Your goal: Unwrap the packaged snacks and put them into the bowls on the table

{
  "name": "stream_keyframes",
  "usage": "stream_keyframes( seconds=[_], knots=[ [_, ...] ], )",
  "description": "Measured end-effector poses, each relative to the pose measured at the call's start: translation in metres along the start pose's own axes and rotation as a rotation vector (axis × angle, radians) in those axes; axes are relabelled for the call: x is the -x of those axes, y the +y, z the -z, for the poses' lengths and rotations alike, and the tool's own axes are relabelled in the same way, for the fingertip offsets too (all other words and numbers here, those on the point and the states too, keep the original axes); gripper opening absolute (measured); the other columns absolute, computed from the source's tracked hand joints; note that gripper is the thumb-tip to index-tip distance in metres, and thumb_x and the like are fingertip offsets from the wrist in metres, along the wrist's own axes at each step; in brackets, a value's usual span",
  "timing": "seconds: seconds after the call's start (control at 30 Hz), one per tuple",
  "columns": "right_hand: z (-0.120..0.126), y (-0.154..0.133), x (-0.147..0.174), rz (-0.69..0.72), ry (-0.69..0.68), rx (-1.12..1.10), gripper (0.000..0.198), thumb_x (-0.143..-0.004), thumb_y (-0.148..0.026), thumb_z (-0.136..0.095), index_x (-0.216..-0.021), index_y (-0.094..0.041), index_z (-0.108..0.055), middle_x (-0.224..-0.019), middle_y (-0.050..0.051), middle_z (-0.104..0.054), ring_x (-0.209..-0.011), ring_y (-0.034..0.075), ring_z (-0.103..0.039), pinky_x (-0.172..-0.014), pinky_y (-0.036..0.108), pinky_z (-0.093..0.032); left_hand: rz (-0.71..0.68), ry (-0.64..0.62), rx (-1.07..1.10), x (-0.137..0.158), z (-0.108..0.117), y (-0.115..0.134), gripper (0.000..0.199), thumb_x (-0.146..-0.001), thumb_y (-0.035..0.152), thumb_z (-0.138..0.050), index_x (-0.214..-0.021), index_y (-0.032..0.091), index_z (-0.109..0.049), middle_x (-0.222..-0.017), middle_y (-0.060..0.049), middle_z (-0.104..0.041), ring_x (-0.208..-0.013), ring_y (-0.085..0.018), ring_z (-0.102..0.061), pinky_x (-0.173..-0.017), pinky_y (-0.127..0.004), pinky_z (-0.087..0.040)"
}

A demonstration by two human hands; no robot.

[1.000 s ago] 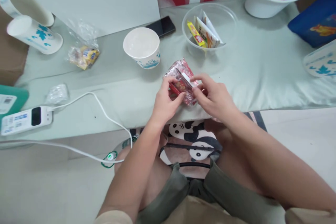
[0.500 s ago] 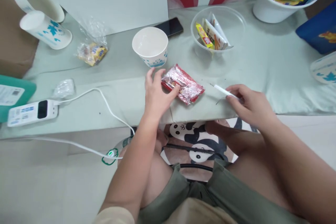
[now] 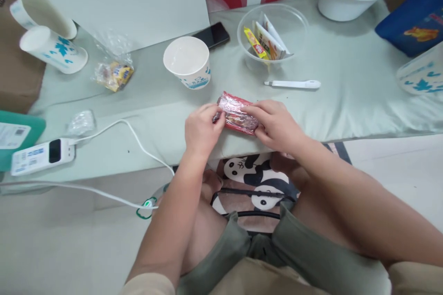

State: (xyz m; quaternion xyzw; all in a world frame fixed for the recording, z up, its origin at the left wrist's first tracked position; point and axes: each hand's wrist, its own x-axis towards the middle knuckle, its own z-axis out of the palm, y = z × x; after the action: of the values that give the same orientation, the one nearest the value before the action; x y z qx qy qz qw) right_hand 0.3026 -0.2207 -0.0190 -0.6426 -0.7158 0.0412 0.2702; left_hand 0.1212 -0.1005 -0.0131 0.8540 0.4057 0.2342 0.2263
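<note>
A red packet wrapped in clear plastic film (image 3: 238, 113) lies near the table's front edge, between my hands. My left hand (image 3: 204, 126) grips its left end, thumb and fingers closed on the film. At the packet's right end, my right hand (image 3: 277, 122) holds it with the thumb at the near edge and the fingers on top. Beyond my right hand a white pen-shaped cutter (image 3: 294, 84) rests on the cloth, its tip pointing left. A white paper bowl with blue print (image 3: 192, 64) stands just behind the packet.
Behind are a black phone (image 3: 215, 35) and a clear plastic bowl (image 3: 254, 62) holding snack packets. A white tub (image 3: 341, 7) of wrapped snacks stands back right. Leftward are paper cups (image 3: 57, 50), a bagged snack (image 3: 117, 76) and a white power strip (image 3: 43, 154) with a cable.
My right hand has let go of the white cutter, now lying farther back on the table, and has moved left onto the packet. My left hand has closed on the packet's left end.
</note>
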Motion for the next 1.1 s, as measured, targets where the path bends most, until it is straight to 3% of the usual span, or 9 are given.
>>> stream_keyframes(
  seconds=[0.13, 0.23, 0.3, 0.47, 0.73, 0.83, 0.93, 1.03, 1.1],
  knots=[
    [-0.001, 0.002, -0.001, 0.012, 0.009, 0.001, 0.041, -0.079, -0.012, -0.052, -0.116, -0.018, -0.068, -0.101, 0.011, -0.07, -0.099, 0.029, -0.062, -0.09, 0.044, -0.045, 0.033, 0.038, -0.025, 0.004, -0.001, 0.008, 0.007, -0.087, 0.021, -0.066, -0.088, 0.02, -0.073, -0.115, -0.008, -0.074, -0.106, -0.024, -0.07, -0.096, -0.037, -0.053],
    [0.009, 0.006, 0.005, 0.039, 0.014, 0.013, 0.016, -0.082, -0.016, -0.055, -0.089, -0.022, -0.068, -0.089, 0.007, -0.069, -0.099, 0.028, -0.062, -0.09, 0.042, -0.041, 0.011, -0.03, 0.036, 0.002, -0.001, 0.013, 0.02, -0.083, 0.027, -0.074, -0.102, 0.02, -0.071, -0.123, -0.01, -0.067, -0.116, -0.026, -0.065, -0.101, -0.037, -0.052],
    [0.018, 0.008, 0.013, 0.044, -0.005, 0.013, 0.012, -0.084, -0.017, -0.055, -0.083, -0.022, -0.066, -0.085, 0.005, -0.069, -0.097, 0.026, -0.063, -0.089, 0.041, -0.038, 0.026, -0.088, 0.072, 0.0, 0.0, 0.013, 0.023, -0.085, 0.028, -0.074, -0.107, 0.021, -0.07, -0.124, -0.009, -0.065, -0.116, -0.026, -0.064, -0.102, -0.038, -0.052],
    [0.032, 0.017, 0.031, -0.055, -0.104, -0.014, 0.015, -0.08, -0.014, -0.052, -0.083, -0.023, -0.064, -0.084, 0.005, -0.069, -0.091, 0.025, -0.062, -0.085, 0.04, -0.036, 0.067, -0.1, 0.109, -0.005, 0.002, 0.009, 0.007, -0.09, 0.023, -0.067, -0.094, 0.021, -0.072, -0.125, -0.009, -0.068, -0.113, -0.026, -0.066, -0.103, -0.041, -0.051],
    [0.035, 0.026, 0.031, -0.053, -0.126, -0.046, 0.02, -0.081, -0.01, -0.052, -0.087, -0.022, -0.066, -0.086, 0.006, -0.069, -0.089, 0.025, -0.061, -0.084, 0.04, -0.036, 0.068, -0.066, 0.042, -0.012, -0.001, 0.004, 0.014, -0.095, 0.018, -0.052, -0.089, 0.019, -0.065, -0.111, -0.013, -0.065, -0.106, -0.027, -0.063, -0.098, -0.043, -0.051],
    [0.036, 0.024, 0.029, -0.055, -0.119, -0.045, 0.021, -0.081, -0.008, -0.05, -0.086, -0.023, -0.065, -0.084, 0.005, -0.068, -0.088, 0.025, -0.061, -0.083, 0.04, -0.036, 0.113, -0.028, 0.133, -0.013, -0.001, 0.002, 0.014, -0.095, 0.018, -0.05, -0.086, 0.019, -0.061, -0.105, -0.011, -0.063, -0.1, -0.025, -0.062, -0.096, -0.041, -0.05],
    [0.037, 0.025, 0.029, -0.064, -0.101, -0.043, 0.021, -0.083, -0.009, -0.049, -0.085, -0.023, -0.064, -0.084, 0.005, -0.069, -0.088, 0.025, -0.061, -0.082, 0.04, -0.037, 0.263, 0.035, 0.363, -0.016, 0.003, -0.005, 0.015, -0.096, 0.023, -0.05, -0.083, 0.02, -0.058, -0.091, -0.005, -0.061, -0.088, -0.019, -0.061, -0.086, -0.034, -0.052],
    [0.043, 0.036, 0.037, -0.081, -0.08, -0.051, 0.019, -0.083, -0.011, -0.05, -0.083, -0.023, -0.065, -0.083, 0.005, -0.068, -0.087, 0.025, -0.062, -0.081, 0.041, -0.039, 0.543, 0.098, 0.645, -0.021, 0.013, -0.016, 0.018, -0.096, 0.025, -0.047, -0.08, 0.02, -0.054, -0.077, 0.0, -0.055, -0.07, -0.013, -0.057, -0.067, -0.024, -0.049],
    [0.051, 0.046, 0.047, -0.127, -0.057, -0.058, 0.018, -0.079, -0.012, -0.051, -0.08, -0.023, -0.066, -0.083, 0.005, -0.067, -0.086, 0.025, -0.063, -0.08, 0.042, -0.043, 0.717, 0.14, 0.762, -0.024, 0.021, -0.021, 0.018, -0.095, 0.025, -0.047, -0.079, 0.019, -0.052, -0.08, 0.0, -0.055, -0.065, -0.011, -0.056, -0.058, -0.021, -0.044]
  ],
)
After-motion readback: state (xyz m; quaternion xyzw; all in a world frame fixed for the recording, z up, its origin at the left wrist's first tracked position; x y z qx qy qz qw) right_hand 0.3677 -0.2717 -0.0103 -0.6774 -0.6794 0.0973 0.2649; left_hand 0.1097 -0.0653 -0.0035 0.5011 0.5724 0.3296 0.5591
